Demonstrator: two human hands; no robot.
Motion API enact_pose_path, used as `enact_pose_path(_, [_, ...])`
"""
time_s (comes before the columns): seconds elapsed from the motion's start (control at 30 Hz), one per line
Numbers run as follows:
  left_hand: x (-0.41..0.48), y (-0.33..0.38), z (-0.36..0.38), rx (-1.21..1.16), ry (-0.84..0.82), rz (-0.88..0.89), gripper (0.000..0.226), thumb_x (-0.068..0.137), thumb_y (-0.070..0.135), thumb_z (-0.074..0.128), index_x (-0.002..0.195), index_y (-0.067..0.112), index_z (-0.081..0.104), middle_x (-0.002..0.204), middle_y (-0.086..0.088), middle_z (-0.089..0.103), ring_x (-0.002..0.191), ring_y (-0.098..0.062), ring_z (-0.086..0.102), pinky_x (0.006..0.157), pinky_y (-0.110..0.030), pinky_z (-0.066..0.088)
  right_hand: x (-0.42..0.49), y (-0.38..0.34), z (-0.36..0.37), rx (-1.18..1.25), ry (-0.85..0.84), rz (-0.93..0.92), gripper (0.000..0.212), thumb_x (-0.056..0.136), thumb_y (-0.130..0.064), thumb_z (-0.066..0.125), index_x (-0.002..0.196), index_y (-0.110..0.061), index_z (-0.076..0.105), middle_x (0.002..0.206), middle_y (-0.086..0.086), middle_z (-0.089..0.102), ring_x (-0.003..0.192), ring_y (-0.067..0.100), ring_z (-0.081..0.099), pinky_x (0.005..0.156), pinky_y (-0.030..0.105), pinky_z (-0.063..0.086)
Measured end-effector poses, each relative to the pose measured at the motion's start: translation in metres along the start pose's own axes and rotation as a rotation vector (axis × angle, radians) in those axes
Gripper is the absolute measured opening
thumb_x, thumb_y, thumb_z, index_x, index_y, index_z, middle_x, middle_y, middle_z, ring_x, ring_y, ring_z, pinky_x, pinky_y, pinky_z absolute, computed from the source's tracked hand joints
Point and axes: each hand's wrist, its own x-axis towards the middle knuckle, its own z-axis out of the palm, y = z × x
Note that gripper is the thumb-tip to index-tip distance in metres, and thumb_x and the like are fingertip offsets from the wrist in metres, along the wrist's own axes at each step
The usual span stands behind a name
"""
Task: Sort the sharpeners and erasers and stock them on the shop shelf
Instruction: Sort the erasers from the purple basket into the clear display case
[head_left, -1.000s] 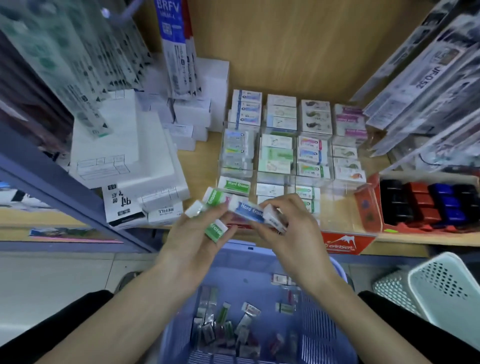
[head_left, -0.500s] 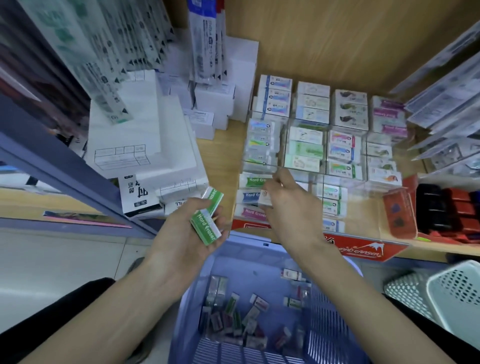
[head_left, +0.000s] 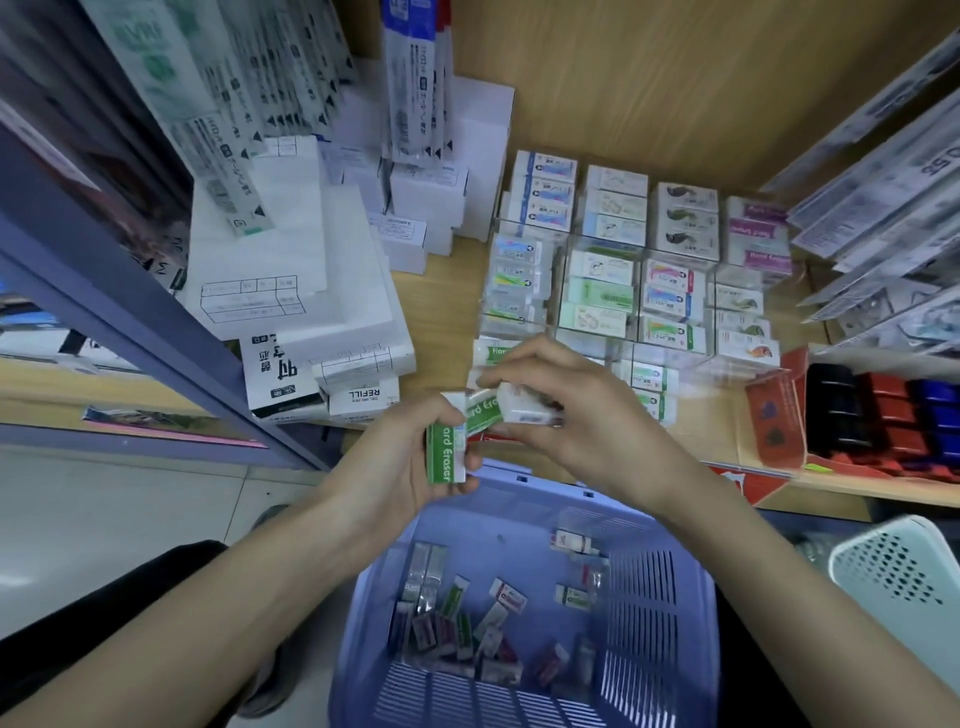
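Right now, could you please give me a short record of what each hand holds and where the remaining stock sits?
Left hand: grips two green Hard Eraser packs, above the basket
Right hand: fingers pinch a white eraser beside the green ones
Blue basket: below both hands, loose erasers lying inside
Clear organiser: on the wooden shelf, compartments hold boxed erasers
Red tray: right of the organiser, black, red and blue items; kind unclear
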Motion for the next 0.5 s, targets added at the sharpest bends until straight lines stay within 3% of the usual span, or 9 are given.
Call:
enact_pose_path(0.1, [0.003,-0.001,0.001,0.001,0.165,0.053,0.026,0.084,-0.001,0.037,0.105,0.009,0.051,0.086,-0.007,0.061,0.049,-0.012,0.048,0.047,-0.024,0.045,-0.003,0.011,-0.013,0.001,0.126,0.215,0.034,0.078,-0.024,0.075,0.109,-0.014,0.065,0.102,-0.005,0.056,0.095,0.019,0.058,0.080,0.040,0.048])
enact_pose_path(0.2, [0.006,0.001,-0.002,-0.021,0.274,0.094,0.027,0.082,-0.004,0.032,0.103,0.006,0.044,0.081,-0.008,0.060,0.044,-0.013,0.047,0.045,-0.024,0.044,-0.008,0.017,-0.016,-0.229,0.065,0.370,0.039,0.078,-0.036,0.073,0.112,-0.020,0.061,0.110,-0.004,0.059,0.099,0.020,0.056,0.080,0.035,0.046])
enact_pose_path(0.33, [0.010,0.002,-0.001,0.039,0.355,0.078,0.026,0.083,-0.006,0.029,0.105,0.004,0.040,0.073,-0.009,0.054,0.037,-0.013,0.047,0.039,-0.022,0.042,-0.002,0.011,-0.005,-0.443,-0.044,0.351,0.048,0.081,-0.051,0.063,0.117,-0.020,0.056,0.113,-0.003,0.056,0.100,0.022,0.057,0.074,0.035,0.047])
enact_pose_path(0.5, [0.010,0.002,0.000,0.105,0.359,0.065,0.025,0.085,-0.008,0.032,0.083,0.012,0.046,0.070,-0.007,0.057,0.046,-0.016,0.056,0.039,-0.022,0.044,0.012,0.006,-0.002,-0.498,-0.051,0.278,0.049,0.079,-0.058,0.059,0.111,-0.020,0.059,0.112,-0.004,0.057,0.099,0.021,0.057,0.072,0.034,0.047])
